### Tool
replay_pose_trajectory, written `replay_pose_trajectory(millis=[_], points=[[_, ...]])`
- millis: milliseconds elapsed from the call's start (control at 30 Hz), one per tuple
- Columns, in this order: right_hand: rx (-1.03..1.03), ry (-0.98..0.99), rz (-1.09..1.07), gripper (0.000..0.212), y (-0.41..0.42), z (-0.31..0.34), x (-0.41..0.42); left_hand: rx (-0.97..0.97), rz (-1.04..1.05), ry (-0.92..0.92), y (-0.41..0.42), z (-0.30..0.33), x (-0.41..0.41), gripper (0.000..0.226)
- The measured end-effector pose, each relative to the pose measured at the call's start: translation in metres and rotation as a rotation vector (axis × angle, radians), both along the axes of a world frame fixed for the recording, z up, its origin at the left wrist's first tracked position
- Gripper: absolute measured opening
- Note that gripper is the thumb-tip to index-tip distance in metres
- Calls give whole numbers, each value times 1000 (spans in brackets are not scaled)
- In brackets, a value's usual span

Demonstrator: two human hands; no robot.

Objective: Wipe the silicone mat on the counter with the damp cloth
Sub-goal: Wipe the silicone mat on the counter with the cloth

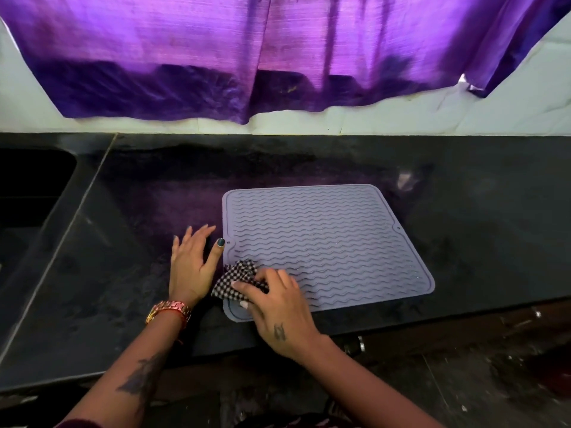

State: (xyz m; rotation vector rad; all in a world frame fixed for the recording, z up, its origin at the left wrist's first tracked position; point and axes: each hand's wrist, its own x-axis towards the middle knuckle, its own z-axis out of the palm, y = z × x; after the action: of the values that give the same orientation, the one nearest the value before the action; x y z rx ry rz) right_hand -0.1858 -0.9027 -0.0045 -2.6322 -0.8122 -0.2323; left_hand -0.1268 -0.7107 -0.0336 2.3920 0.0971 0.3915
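The grey silicone mat, ribbed with wavy ridges, lies flat on the dark bench, its near edge close to the bench's front lip. The right hand grips the bunched checkered cloth at the mat's near left corner, fingers curled over the fabric and pressing it down. The left hand lies released, fingers spread on the bench just beside the mat's left edge, the thumb tip resting on the mat's rim beside a small hole there. A sink sits well apart at the far left and a purple curtain hangs behind. The likely trouble is the mat sliding or buckling: a thumb is a light anchor, so a firm stroke toward the far right could drag the mat with it. The cloth, bunched small, may also ride over the ridges and miss the grooves, and part of it trails off the mat onto the bench, where it could pick up grit.
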Motion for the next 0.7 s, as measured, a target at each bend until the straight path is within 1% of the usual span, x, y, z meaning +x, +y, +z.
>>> replay_pose_trajectory(millis=[67,133,233,333,400,500,567,700], points=[[-28,-38,-21,37,-19,-9,-2,49,14,12,0,-2,0,90],[-65,-46,28,39,-32,-16,-3,89,34,20,-1,-1,1,83],[-39,-36,82,35,-37,-9,6,168,34,41,-3,0,0,82],[-4,-98,-6,34,-56,-5,12,236,24,54,-5,0,0,89],[0,-138,-81,35,-78,-13,11,273,24,56,-4,0,0,86],[-51,-117,-59,36,-99,-21,10,313,16,62,-6,0,2,81],[-39,-120,-41,35,-101,-18,15,355,9,71,-6,0,2,81],[31,-162,-165,34,-125,-17,24,418,-4,89,-7,-2,5,82]])
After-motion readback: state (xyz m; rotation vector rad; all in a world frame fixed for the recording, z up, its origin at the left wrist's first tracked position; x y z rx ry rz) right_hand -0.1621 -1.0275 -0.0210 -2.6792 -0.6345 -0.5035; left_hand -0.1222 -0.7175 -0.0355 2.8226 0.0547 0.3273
